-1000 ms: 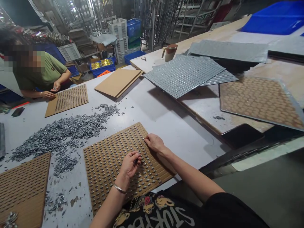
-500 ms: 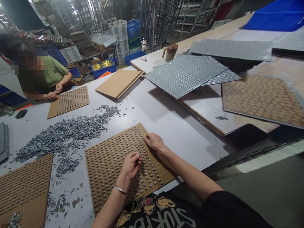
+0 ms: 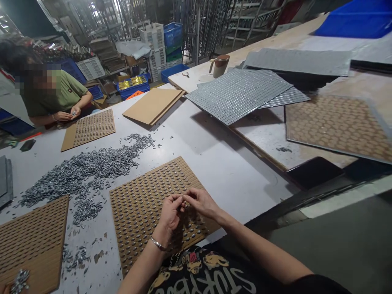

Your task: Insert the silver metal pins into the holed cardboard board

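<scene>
A brown corrugated board [image 3: 134,212] lies on the white table in front of me, with rows of small grey metallic oval pieces set across it. Over its right part, my left hand [image 3: 170,212] is closed, its thumb and fingers curled round a few of these pieces, mostly hidden. My right hand [image 3: 202,202] meets it there, finger and thumb pinched at the left fingertips; whatever lies in that pinch is too small to see. A large heap of loose grey oval pieces [image 3: 88,169] spreads beyond the board on the left.
A co-worker [image 3: 69,92] across the table handles pieces over a similar board [image 3: 92,128]. Another studded board [image 3: 33,241] is at lower left, with a hand holding pieces beside it. Plain boards [image 3: 153,106], silvery ribbed sheets [image 3: 239,94] and a mug [image 3: 219,66] stand farther back.
My right hand has come from the board's upper right edge, down and left, to the fingertips of my left hand. The left hand has barely moved. The co-worker's hands have shifted slightly.
</scene>
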Demonstrator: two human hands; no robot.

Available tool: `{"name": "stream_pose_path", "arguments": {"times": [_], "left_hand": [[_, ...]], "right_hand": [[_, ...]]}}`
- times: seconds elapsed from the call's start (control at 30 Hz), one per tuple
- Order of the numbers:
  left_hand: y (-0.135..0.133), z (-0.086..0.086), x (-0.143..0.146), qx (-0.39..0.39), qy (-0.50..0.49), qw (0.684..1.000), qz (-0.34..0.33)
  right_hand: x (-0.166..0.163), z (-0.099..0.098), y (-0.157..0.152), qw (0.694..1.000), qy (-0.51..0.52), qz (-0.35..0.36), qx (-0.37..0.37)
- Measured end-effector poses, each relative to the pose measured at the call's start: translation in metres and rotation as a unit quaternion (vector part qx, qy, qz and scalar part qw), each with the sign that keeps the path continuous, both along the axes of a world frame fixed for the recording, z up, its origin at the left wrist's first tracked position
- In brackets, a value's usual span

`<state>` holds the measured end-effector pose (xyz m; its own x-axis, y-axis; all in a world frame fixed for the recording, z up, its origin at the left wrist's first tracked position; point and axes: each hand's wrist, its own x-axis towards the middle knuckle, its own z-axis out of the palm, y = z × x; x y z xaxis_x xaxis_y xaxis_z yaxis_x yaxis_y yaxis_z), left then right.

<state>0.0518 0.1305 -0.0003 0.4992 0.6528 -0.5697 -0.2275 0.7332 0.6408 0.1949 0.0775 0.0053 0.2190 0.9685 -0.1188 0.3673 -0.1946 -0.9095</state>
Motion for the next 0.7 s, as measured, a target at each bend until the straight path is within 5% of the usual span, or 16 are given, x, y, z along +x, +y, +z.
{"name": "stream_pose_path", "arguments": {"times": [0.17,0.33,0.7], "left_hand": [[-0.012,-0.004,0.009,0.022,0.011,1.0,-0.013],[-0.008,0.001,0.008,-0.003,0.007,1.0,-0.025],[-0.005,-0.005,-0.001,0.03,0.047,0.998,-0.026]], "right_hand": [[0.001,-0.004,-0.019,0.997,0.052,-0.047,-0.015],[0.029,-0.015,0.001,0.985,-0.105,-0.136,-0.026],[0.025,-0.028,0.024,0.957,-0.236,-0.107,-0.13]]}}
